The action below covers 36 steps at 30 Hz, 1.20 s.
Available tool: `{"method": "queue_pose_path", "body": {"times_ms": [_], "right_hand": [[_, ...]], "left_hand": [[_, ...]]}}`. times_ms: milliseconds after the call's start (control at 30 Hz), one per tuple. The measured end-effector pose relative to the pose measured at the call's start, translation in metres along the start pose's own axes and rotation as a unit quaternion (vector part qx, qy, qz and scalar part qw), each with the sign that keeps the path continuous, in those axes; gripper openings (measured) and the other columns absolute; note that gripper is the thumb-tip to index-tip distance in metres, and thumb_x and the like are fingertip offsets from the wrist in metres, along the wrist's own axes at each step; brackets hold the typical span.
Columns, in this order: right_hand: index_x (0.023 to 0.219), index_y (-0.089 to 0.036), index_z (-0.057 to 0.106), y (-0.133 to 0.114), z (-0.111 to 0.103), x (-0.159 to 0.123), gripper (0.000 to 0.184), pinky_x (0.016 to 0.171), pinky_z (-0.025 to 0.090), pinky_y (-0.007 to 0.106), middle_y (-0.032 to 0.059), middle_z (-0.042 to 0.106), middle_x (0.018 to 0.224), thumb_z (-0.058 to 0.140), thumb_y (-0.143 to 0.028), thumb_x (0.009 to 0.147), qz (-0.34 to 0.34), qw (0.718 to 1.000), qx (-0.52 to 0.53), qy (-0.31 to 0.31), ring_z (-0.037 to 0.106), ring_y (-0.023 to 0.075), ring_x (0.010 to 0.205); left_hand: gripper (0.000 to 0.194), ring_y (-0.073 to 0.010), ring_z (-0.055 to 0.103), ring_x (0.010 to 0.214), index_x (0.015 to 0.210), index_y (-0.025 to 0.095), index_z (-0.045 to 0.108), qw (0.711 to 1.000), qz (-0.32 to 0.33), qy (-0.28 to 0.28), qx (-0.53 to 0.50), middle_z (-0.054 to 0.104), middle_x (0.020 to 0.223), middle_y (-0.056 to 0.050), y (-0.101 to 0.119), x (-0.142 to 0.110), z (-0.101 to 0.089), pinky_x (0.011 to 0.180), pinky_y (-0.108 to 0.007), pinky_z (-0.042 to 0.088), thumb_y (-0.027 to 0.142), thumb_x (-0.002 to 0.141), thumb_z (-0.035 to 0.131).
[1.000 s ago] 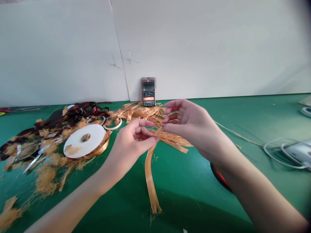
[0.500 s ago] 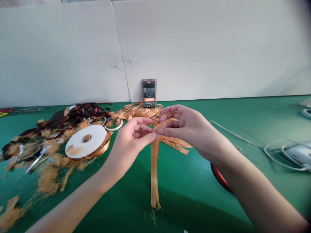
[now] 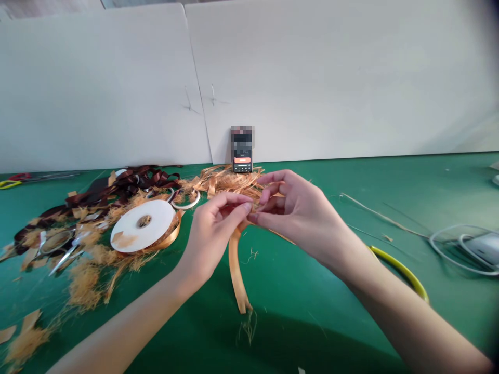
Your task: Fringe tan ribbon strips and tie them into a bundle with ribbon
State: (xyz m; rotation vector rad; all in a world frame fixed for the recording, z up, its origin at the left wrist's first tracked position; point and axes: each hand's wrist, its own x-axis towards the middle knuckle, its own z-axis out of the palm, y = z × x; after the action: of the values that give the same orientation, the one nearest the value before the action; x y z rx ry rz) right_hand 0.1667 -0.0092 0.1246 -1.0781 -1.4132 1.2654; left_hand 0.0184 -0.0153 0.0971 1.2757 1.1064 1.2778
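Note:
Above the green table (image 3: pixel 296 291), my left hand (image 3: pixel 212 234) and my right hand (image 3: pixel 300 213) meet, both pinching the top end of an orange ribbon strip (image 3: pixel 236 272). The strip hangs down from the fingertips, and its frayed lower end touches the table. Thumb and forefinger of each hand are pressed together on the ribbon. Just behind the hands lies a heap of orange ribbon strips and shreds (image 3: pixel 228 182).
A white ribbon spool (image 3: pixel 142 226) with orange ribbon lies at the left among orange fluff, dark brown ribbons (image 3: pixel 125 182) and scissors (image 3: pixel 58 249). A phone (image 3: pixel 242 150) leans on the white wall. A yellow-rimmed ring (image 3: pixel 401 270) lies by my right forearm. White cable (image 3: pixel 456 244) at right.
Both hands have drawn slightly toward me and closer together on the ribbon end. The hanging strip has swung left and its lower end has risen. My right forearm has moved, uncovering the yellow ring.

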Motion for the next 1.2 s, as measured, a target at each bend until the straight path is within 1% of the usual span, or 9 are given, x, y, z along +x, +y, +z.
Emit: {"method": "queue_pose_path", "body": {"times_ms": [100, 167, 333, 433, 500, 667, 800, 1000, 1200], "right_hand": [[0.1, -0.019, 0.048, 0.0, 0.005, -0.002, 0.042, 0.064, 0.054, 0.028, -0.0038, 0.053, 0.078, 0.071, -0.009, 0.065, 0.019, 0.999, 0.0, -0.036, 0.058, 0.0098, 0.065], [0.099, -0.019, 0.048, -0.001, 0.004, -0.002, 0.043, 0.067, 0.055, 0.031, -0.0023, 0.054, 0.083, 0.071, -0.009, 0.064, 0.041, 0.997, 0.004, -0.06, 0.06, 0.0108, 0.067], [0.097, -0.018, 0.05, -0.001, -0.004, 0.005, 0.047, 0.075, 0.055, 0.034, -0.0012, 0.059, 0.079, 0.078, -0.013, 0.06, 0.08, 0.996, 0.022, -0.028, 0.063, 0.013, 0.072], [0.097, -0.017, 0.05, -0.001, -0.006, 0.007, 0.051, 0.076, 0.056, 0.034, -0.0013, 0.06, 0.078, 0.081, -0.014, 0.057, 0.094, 0.995, 0.029, -0.022, 0.064, 0.013, 0.071], [0.097, -0.017, 0.05, 0.0, -0.007, 0.007, 0.05, 0.077, 0.056, 0.034, -0.0011, 0.061, 0.079, 0.081, -0.014, 0.058, 0.092, 0.995, 0.031, -0.028, 0.064, 0.0124, 0.071], [0.099, -0.017, 0.053, -0.002, -0.011, 0.007, 0.037, 0.083, 0.055, 0.034, 0.0023, 0.067, 0.085, 0.075, -0.018, 0.07, 0.087, 0.993, 0.049, -0.058, 0.067, 0.0147, 0.083], [0.094, -0.017, 0.056, -0.002, -0.012, 0.007, 0.031, 0.081, 0.055, 0.032, 0.0009, 0.069, 0.08, 0.076, -0.02, 0.07, 0.071, 0.995, 0.057, -0.04, 0.069, 0.0155, 0.082], [0.094, -0.015, 0.057, 0.0, -0.014, 0.011, 0.032, 0.079, 0.054, 0.032, -0.0004, 0.068, 0.074, 0.076, -0.017, 0.068, 0.063, 0.996, 0.065, -0.002, 0.067, 0.0137, 0.075], [0.101, -0.014, 0.058, 0.0, -0.018, 0.012, 0.04, 0.083, 0.052, 0.033, 0.0016, 0.068, 0.078, 0.078, -0.022, 0.067, 0.062, 0.996, 0.056, 0.01, 0.067, 0.015, 0.081]], "left_hand": [[0.016, -0.0091, 0.054, 0.065, 0.081, 0.019, 0.066, 0.999, -0.028, 0.017, -0.012, 0.059, 0.07, 0.002, -0.003, 0.003, -0.002, 0.059, -0.018, 0.044, 0.035, 0.08, 0.066], [0.019, -0.0094, 0.053, 0.065, 0.081, 0.018, 0.064, 0.999, -0.041, 0.019, -0.025, 0.057, 0.069, 0.002, -0.003, 0.006, -0.003, 0.06, -0.02, 0.044, 0.037, 0.081, 0.065], [0.029, -0.0168, 0.062, 0.091, 0.1, 0.017, 0.062, 0.997, -0.064, -0.032, -0.034, 0.065, 0.096, -0.005, 0.002, 0.007, -0.003, 0.078, -0.028, 0.049, 0.037, 0.08, 0.067], [0.028, -0.015, 0.063, 0.084, 0.098, 0.019, 0.063, 0.998, -0.056, -0.026, -0.018, 0.066, 0.085, -0.002, 0.004, 0.005, -0.002, 0.076, -0.025, 0.05, 0.03, 0.074, 0.073], [0.024, -0.0131, 0.063, 0.08, 0.094, 0.019, 0.065, 0.998, -0.056, -0.011, -0.016, 0.066, 0.08, 0.0, 0.003, 0.005, -0.002, 0.074, -0.023, 0.05, 0.029, 0.074, 0.073], [0.02, -0.0141, 0.064, 0.085, 0.089, 0.018, 0.067, 0.998, -0.05, -0.005, -0.027, 0.069, 0.086, -0.002, 0.001, 0.003, -0.003, 0.077, -0.024, 0.05, 0.03, 0.074, 0.073], [0.021, -0.0144, 0.065, 0.087, 0.09, 0.018, 0.066, 0.999, -0.04, -0.002, -0.026, 0.07, 0.088, -0.002, 0.001, 0.003, -0.003, 0.08, -0.024, 0.051, 0.031, 0.075, 0.073], [0.03, -0.0132, 0.065, 0.088, 0.092, 0.018, 0.066, 0.997, -0.059, -0.022, -0.039, 0.071, 0.088, -0.001, 0.004, 0.003, -0.002, 0.084, -0.025, 0.051, 0.026, 0.067, 0.08], [0.03, -0.0154, 0.065, 0.089, 0.091, 0.017, 0.066, 0.997, -0.074, 0.003, -0.036, 0.07, 0.093, -0.004, 0.008, 0.001, -0.001, 0.082, -0.027, 0.051, 0.027, 0.066, 0.08]]}}
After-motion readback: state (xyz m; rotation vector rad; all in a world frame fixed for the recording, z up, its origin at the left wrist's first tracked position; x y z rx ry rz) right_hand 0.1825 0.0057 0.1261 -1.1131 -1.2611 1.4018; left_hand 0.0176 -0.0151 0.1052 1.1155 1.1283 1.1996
